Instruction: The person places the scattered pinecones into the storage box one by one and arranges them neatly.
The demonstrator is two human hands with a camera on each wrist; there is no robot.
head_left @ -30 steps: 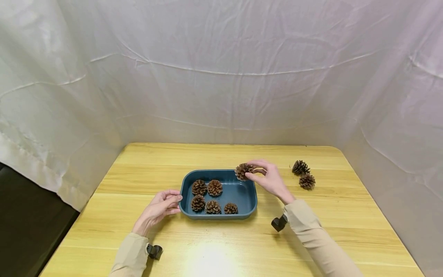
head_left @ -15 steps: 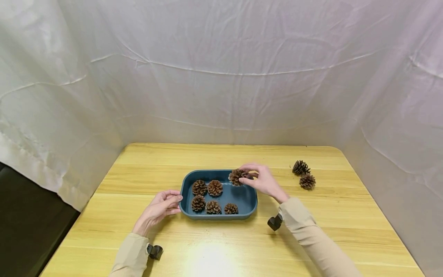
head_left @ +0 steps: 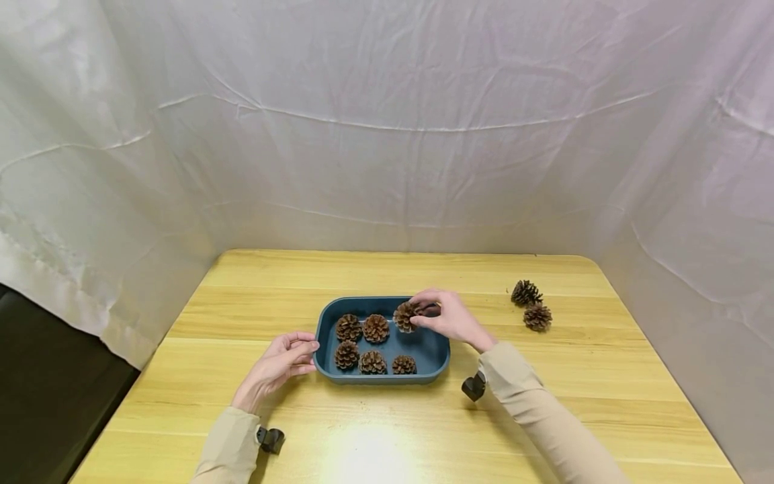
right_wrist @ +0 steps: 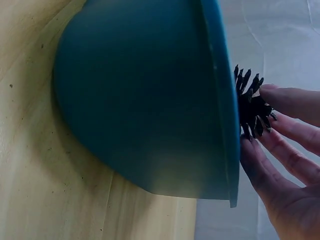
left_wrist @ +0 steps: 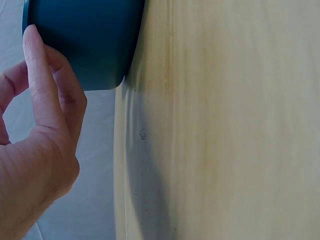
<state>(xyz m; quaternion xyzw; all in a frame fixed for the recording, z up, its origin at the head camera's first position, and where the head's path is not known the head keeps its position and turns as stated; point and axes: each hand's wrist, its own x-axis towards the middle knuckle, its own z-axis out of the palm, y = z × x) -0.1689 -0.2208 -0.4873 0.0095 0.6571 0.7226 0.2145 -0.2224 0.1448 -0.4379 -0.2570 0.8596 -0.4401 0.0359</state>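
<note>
Fingers (head_left: 429, 294) of the right hand (head_left: 452, 319) are pinching a cone (head_left: 404, 316), parted only by its width. They are holding it within the tray (head_left: 423, 349), at the far side; whether it is touching the floor, I cannot tell. The left hand (head_left: 283, 359) is touching the tray's left end, fingers loosely extended. Five more cones (head_left: 376, 329) are lying inside, while two loose cones (head_left: 537, 317) are resting together at the far right of the table (head_left: 254, 282). Its yellowish wood is showing long grain and, nearer, a white glare (head_left: 369, 450). Wrinkled pale cloth (head_left: 387, 168) is hanging behind and at both sides.
</note>
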